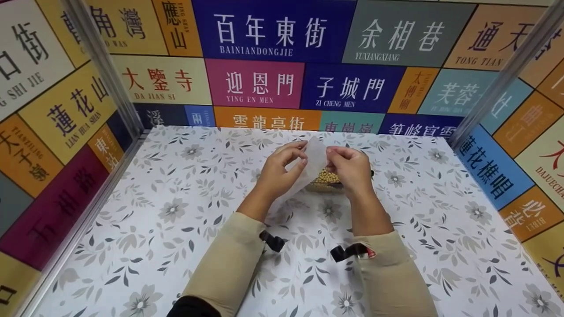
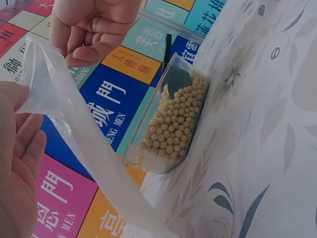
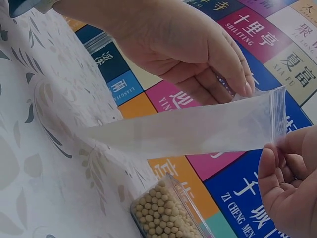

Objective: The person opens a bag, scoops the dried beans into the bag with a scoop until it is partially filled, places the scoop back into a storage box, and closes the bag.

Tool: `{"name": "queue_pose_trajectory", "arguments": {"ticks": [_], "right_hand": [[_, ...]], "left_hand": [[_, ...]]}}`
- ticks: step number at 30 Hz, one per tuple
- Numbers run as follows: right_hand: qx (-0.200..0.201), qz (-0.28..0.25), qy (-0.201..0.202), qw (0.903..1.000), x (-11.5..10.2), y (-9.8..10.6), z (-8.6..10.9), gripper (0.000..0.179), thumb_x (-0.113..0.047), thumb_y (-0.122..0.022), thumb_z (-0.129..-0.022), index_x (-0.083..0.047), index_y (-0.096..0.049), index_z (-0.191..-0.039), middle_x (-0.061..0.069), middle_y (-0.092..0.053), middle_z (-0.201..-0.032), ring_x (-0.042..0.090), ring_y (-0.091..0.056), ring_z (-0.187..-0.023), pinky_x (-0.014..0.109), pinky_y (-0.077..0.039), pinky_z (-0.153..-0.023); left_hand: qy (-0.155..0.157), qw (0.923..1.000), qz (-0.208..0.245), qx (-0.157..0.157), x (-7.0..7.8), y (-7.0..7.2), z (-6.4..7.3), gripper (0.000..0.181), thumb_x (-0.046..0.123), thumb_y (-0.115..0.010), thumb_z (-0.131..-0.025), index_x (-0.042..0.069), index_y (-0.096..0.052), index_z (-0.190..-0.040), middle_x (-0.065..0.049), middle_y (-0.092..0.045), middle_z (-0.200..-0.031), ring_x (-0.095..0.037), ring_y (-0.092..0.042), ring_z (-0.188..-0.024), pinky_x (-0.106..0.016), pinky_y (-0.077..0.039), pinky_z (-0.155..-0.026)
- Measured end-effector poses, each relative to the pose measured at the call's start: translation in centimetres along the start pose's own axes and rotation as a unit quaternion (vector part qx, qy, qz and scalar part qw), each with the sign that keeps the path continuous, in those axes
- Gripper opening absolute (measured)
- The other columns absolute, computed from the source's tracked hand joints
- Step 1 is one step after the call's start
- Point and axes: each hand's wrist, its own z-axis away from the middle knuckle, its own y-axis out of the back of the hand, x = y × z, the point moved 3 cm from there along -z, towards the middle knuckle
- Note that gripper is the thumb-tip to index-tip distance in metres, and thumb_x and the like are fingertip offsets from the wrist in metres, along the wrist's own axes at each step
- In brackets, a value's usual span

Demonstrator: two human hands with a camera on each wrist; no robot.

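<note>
Plastic bag [image 3: 198,126] pinched, “BAINIANDONGJIE” panel [image 1: 273,35] behind

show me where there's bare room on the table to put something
On the table, free patches lie between left sleeve and left wall, and between right sleeve and right wall. The middle is crowded: left hand and right hand hold a translucent bag near a clear container of yellowish balls.

Beige sleeves [image 1: 231,259], black wrist straps [image 1: 273,241], red patch [image 1: 370,252] by right strap.
</note>
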Motion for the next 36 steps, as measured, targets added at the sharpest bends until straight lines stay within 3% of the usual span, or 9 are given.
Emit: {"name": "queue_pose_trajectory", "arguments": {"ticks": [13,17,23,26,30,36], "right_hand": [[0.0,0.003,-0.005,1.0,0.1,-0.1,-0.1,0.028,-0.032,-0.069,-0.106,-0.008,-0.076,-0.12,0.006,-0.071,-0.101,0.015,-0.07,-0.087,0.026,-0.066,-0.078],[0.005,-0.003,-0.005,1.0,-0.1,0.6,-0.3,0.032,-0.034,-0.066,-0.107,-0.007,-0.075,-0.123,0.008,-0.072,-0.105,0.017,-0.073,-0.092,0.03,-0.067,-0.085],[0.002,0.077,0.033,0.9965,0.0,2.8,-1.0,0.04,-0.041,-0.066,-0.107,-0.011,-0.074,-0.133,0.009,-0.075,-0.123,0.018,-0.071,-0.108,0.034,-0.062,-0.099],[0.0,0.119,0.053,0.9915,0.4,4.0,-1.5,0.041,-0.041,-0.067,-0.106,-0.014,-0.073,-0.135,0.008,-0.074,-0.131,0.015,-0.068,-0.114,0.031,-0.058,-0.101],[-0.007,0.181,0.078,0.9804,1.0,5.5,-2.3,0.041,-0.041,-0.068,-0.105,-0.015,-0.072,-0.137,0.009,-0.073,-0.137,0.022,-0.066,-0.128,0.039,-0.055,-0.111],[-0.039,0.298,0.116,0.9468,2.3,7.4,-2.9,0.046,-0.04,-0.067,-0.106,-0.013,-0.068,-0.143,0.014,-0.063,-0.151,0.035,-0.052,-0.148,0.056,-0.042,-0.127]], "left_hand": [[0.016,0.9996,-0.014,0.02,0.0,0.3,-0.1,0.011,0.022,-0.068,-0.106,0.012,-0.073,-0.106,0.0,-0.068,-0.147,-0.014,-0.06,-0.142,-0.027,-0.051,-0.119],[0.022,0.9994,-0.016,0.022,0.0,0.4,-0.1,0.012,0.024,-0.067,-0.106,0.014,-0.074,-0.107,0.001,-0.068,-0.147,-0.014,-0.06,-0.143,-0.026,-0.051,-0.119],[0.025,0.999,-0.019,0.031,-0.3,0.5,-0.2,0.012,0.023,-0.067,-0.107,0.014,-0.075,-0.107,0.001,-0.068,-0.147,-0.015,-0.06,-0.143,-0.026,-0.051,-0.119],[0.026,0.9989,-0.017,0.035,-0.3,0.5,-0.2,0.011,0.022,-0.067,-0.107,0.014,-0.075,-0.107,0.0,-0.068,-0.147,-0.015,-0.06,-0.143,-0.027,-0.052,-0.119],[0.027,0.9984,-0.028,0.04,-0.2,0.6,-0.2,0.013,0.024,-0.067,-0.107,0.013,-0.075,-0.109,0.0,-0.068,-0.148,-0.015,-0.062,-0.141,-0.027,-0.053,-0.118],[0.042,0.9974,-0.029,0.05,-0.2,0.7,-0.2,0.017,0.027,-0.066,-0.108,0.014,-0.075,-0.111,0.001,-0.066,-0.149,-0.016,-0.06,-0.143,-0.031,-0.052,-0.12]]}}
